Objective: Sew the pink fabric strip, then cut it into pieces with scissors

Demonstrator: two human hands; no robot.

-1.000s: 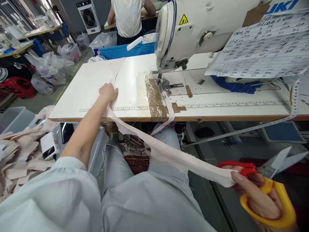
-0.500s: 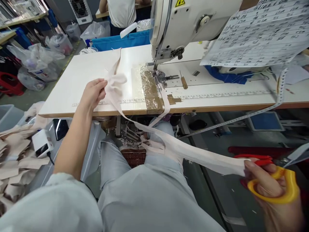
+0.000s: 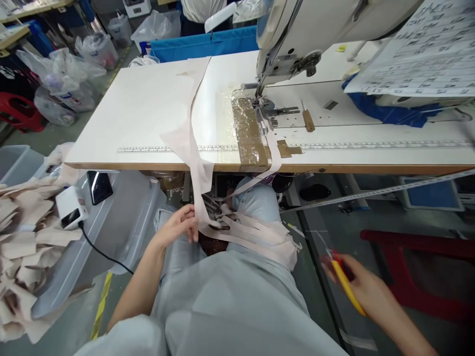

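My left hand (image 3: 177,226) is over my lap, its bent fingers against the edge of a pale pink fabric strip (image 3: 200,190). The strip hangs over the table's front edge, its upper part lying on the white top. More pale strips (image 3: 260,235) lie bunched on my lap. Off to the right, my right hand (image 3: 356,282) is closed around scissors (image 3: 344,282) with yellow and red handles, apart from the cloth. A narrow strip (image 3: 273,151) runs down from under the presser foot of the sewing machine (image 3: 289,64).
The white sewing table (image 3: 144,113) carries a ruler tape (image 3: 148,149) and a wooden-handled awl (image 3: 308,119). Left of me, a clear plastic bin (image 3: 126,222) stands by piled fabric pieces (image 3: 29,247), a white charger (image 3: 70,205) and a phone (image 3: 99,187). A red stool (image 3: 419,242) is at right.
My left hand has come down from the tabletop to my lap. My right hand has let go of the strip's end and moved left with the scissors. The strip now hangs from the table.
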